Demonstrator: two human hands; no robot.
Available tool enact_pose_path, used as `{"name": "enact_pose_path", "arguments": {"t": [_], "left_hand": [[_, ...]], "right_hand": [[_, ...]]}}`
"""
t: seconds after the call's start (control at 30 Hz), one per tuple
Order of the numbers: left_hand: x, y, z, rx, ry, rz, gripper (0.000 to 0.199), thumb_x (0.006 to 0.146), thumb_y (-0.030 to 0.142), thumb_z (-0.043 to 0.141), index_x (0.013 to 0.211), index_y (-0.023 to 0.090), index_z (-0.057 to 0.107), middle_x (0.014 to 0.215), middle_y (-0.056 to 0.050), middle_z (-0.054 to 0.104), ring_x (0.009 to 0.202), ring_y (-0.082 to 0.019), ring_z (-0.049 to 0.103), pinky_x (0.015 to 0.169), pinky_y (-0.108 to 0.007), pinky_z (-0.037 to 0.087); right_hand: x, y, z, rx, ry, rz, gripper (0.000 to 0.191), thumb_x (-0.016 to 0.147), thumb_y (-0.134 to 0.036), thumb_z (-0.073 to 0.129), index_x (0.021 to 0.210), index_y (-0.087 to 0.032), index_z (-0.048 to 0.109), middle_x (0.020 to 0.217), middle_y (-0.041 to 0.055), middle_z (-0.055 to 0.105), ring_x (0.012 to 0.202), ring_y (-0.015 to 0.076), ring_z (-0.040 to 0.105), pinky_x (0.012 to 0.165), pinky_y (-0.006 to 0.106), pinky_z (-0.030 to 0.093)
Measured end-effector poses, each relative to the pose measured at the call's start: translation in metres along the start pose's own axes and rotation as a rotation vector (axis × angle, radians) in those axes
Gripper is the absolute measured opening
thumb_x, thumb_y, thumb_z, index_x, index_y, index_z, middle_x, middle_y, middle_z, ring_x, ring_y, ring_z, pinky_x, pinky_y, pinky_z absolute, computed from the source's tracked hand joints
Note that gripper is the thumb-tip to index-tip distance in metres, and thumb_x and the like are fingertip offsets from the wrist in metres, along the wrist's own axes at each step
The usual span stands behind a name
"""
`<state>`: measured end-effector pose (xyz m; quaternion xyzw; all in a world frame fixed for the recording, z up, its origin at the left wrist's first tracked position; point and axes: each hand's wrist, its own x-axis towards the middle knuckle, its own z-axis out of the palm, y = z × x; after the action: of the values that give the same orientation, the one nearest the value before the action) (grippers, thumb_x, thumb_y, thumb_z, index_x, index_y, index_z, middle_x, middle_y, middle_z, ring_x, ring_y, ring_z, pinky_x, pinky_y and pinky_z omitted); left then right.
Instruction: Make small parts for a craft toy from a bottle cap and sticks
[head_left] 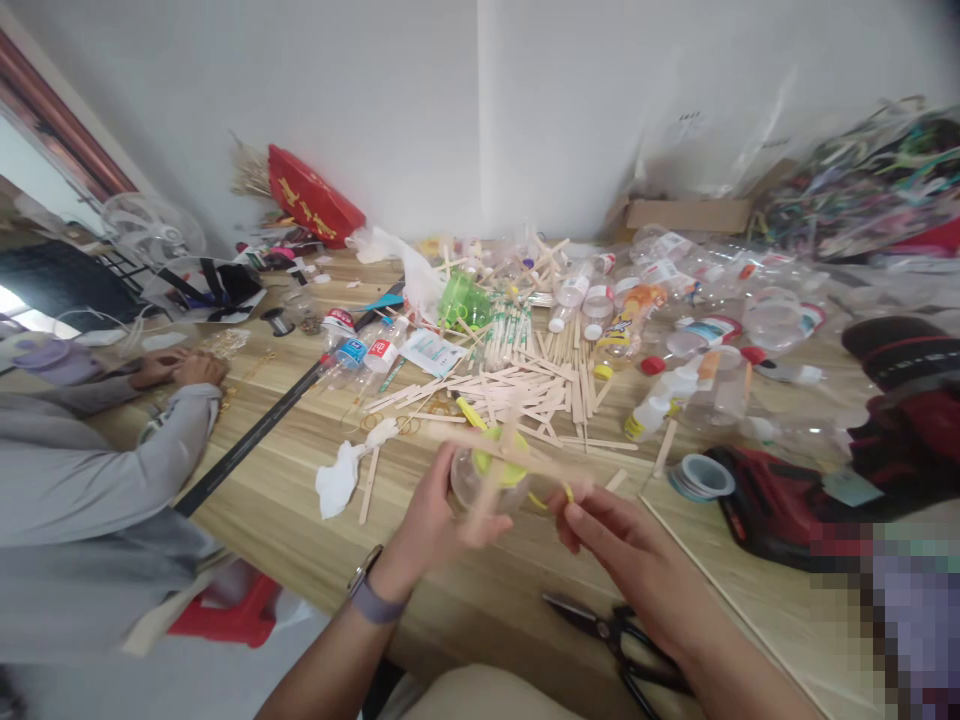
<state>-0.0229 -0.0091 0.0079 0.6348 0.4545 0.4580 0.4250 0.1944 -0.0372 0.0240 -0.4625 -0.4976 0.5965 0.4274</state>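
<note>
My left hand (439,520) is wrapped round a clear plastic container (466,483) with a yellow-green top (508,462). Crossed wooden sticks (487,490) lie over that top, blurred by motion. To the right, my right hand (607,530) pinches a thin yellow strip (568,493) that curves toward the container. Black-handled scissors (604,628) rest on the table below my right hand. Just beyond the container is a loose pile of flat wooden sticks (517,392).
Plastic bottles (705,335) crowd the back right, near a red and black power tool (780,505) and a tape roll (703,478). A long black bar (255,435) crosses the left side. Beyond it, another person's hands (196,368) work at the table.
</note>
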Motion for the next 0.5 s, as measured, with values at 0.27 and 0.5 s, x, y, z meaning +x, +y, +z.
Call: {"name": "enact_pose_path", "arguments": {"t": [0.27, 0.5], "left_hand": [[0.009, -0.004, -0.007, -0.324, 0.135, -0.082, 0.071, 0.056, 0.027, 0.087, 0.120, 0.021, 0.056, 0.104, -0.006, 0.068, 0.092, -0.024, 0.065, 0.082, -0.034, 0.051], [0.021, -0.002, -0.019, -0.490, 0.416, -0.200, 0.077, 0.055, 0.029, 0.086, 0.125, 0.023, 0.054, 0.109, -0.004, 0.069, 0.097, -0.022, 0.066, 0.084, -0.032, 0.051]], "right_hand": [[-0.012, 0.009, -0.042, 0.002, 0.260, 0.022, 0.048, 0.072, -0.066, 0.070, 0.064, -0.019, 0.062, 0.062, 0.0001, 0.052, 0.060, 0.0141, 0.045, 0.058, 0.026, 0.038], [-0.023, -0.001, -0.080, 0.212, 0.731, -0.027, 0.059, 0.048, -0.066, 0.083, 0.055, -0.022, 0.045, 0.052, -0.0059, 0.035, 0.047, 0.0090, 0.031, 0.041, 0.022, 0.033]]}}
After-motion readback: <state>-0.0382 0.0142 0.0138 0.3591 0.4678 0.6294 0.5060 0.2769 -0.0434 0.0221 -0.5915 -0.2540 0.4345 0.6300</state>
